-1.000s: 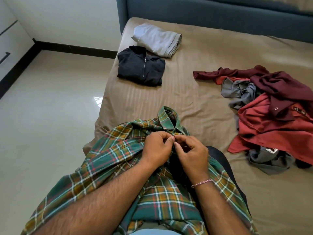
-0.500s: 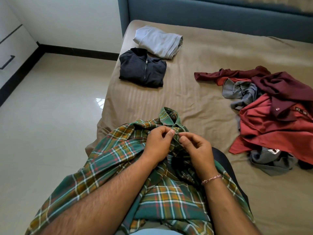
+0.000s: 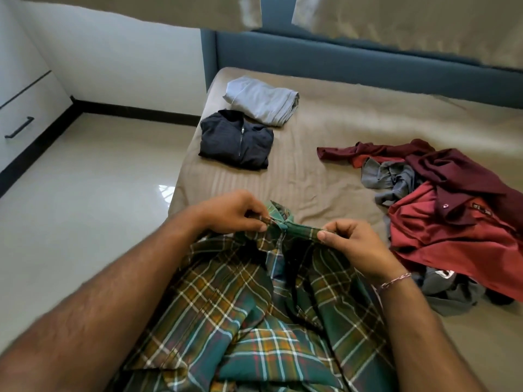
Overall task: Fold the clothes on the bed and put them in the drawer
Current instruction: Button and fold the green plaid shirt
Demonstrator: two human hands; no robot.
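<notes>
Presently two folded garments lay at the far left of the bed: one grey folded garment and one dark zip jacket, just beside each other. One unfolded pile of red, maroon and grey clothes lay at the right. One green plaid shirt lay nearest, its collar pinched between the left hand and the right hand. A white drawer front stood far left, shut.

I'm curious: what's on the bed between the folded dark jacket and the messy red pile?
Nothing, just bare tan sheet, in the head view, between the dark jacket and the red pile.
</notes>
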